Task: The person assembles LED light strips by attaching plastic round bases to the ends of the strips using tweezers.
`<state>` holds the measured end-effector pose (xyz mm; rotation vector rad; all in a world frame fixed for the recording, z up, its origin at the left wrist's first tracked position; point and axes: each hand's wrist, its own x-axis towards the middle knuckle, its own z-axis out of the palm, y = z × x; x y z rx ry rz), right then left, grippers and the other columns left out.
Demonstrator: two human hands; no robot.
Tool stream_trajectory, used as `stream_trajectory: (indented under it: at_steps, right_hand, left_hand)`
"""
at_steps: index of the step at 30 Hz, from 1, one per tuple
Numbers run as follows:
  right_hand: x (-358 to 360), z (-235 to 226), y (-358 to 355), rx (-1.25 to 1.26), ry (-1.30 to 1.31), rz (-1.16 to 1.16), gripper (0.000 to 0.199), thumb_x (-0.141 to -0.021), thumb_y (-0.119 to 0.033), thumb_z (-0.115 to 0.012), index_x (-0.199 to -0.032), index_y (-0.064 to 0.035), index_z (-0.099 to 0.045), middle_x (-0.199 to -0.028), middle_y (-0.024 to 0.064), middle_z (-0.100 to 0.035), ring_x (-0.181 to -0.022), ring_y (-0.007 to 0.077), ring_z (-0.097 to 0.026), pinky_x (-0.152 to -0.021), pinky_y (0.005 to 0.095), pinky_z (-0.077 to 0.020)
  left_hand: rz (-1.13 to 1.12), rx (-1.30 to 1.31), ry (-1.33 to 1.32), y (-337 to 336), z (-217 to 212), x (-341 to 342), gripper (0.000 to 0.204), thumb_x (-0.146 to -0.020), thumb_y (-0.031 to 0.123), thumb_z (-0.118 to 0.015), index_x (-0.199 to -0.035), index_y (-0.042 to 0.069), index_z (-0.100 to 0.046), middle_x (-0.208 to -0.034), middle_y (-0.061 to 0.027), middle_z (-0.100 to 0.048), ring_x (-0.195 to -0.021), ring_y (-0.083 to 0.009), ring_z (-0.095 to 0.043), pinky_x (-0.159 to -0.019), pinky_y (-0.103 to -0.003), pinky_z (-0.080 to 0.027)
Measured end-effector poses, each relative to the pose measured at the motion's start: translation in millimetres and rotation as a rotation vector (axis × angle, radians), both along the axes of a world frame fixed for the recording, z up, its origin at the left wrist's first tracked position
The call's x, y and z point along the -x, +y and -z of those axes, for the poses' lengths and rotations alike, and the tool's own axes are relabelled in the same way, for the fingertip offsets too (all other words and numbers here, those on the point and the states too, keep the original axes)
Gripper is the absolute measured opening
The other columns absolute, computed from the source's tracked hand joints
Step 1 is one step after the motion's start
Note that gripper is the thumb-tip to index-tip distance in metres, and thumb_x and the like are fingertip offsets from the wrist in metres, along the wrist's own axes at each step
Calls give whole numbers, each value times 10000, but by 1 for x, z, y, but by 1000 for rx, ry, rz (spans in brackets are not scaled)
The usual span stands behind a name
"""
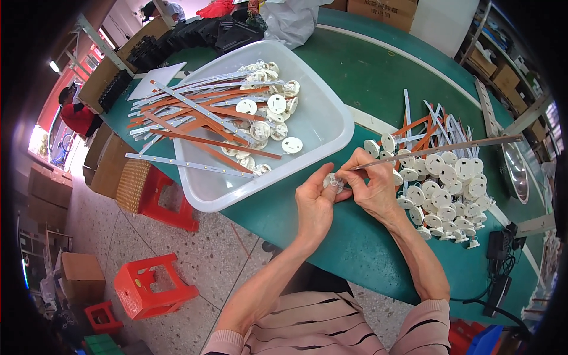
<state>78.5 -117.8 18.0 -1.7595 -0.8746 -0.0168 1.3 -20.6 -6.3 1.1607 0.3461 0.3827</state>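
Over the front edge of the green table, my left hand [313, 204] is closed on a small round white disc [332, 182] that has thin wires on it. My right hand [376, 188] meets it there, pinching one end of a narrow LED strip [441, 151] whose brown side shows. This strip stretches away to the right above a heap of white discs [444, 198] and more strips. Fingers cover where strip and disc meet, so I cannot tell if they are joined. Left of my hands, a white plastic tub [343, 133] holds several discs [276, 104] and white and orange-brown LED strips [204, 112].
Black adapters with cables [498, 245] lie at the table's right edge, near a shiny metal dish [515, 168]. Black parts [201, 34] and a plastic bag [290, 22] sit behind the tub. Red stools [133, 287] stand on the floor at left; a person [78, 118] is farther off.
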Motion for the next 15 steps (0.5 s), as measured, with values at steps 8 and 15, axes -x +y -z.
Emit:
stream_trajectory:
  at_steps: [8, 15]
  right_hand:
    - [-2, 2, -1, -51, 28, -18, 49, -770, 28, -597, -723, 24, -609, -651, 46, -591, -605, 111, -577, -568, 248, -476]
    - [-2, -1, 1, -37, -3, -23, 135, -770, 10, -618, -706, 27, -501, -616, 94, -587, -536, 139, -548, -508, 281, -439]
  left_hand:
    - [5, -22, 38, 0, -1, -2, 362, -893, -63, -454, -1248, -128, -437, -975, -172, -622, -820, -187, -639, -718, -275, -571]
    - [-15, -26, -7, -1, 4, -1, 348, -899, -58, -455, -1240, -132, -443, -978, -170, -621, -820, -174, -633, -715, -276, -575]
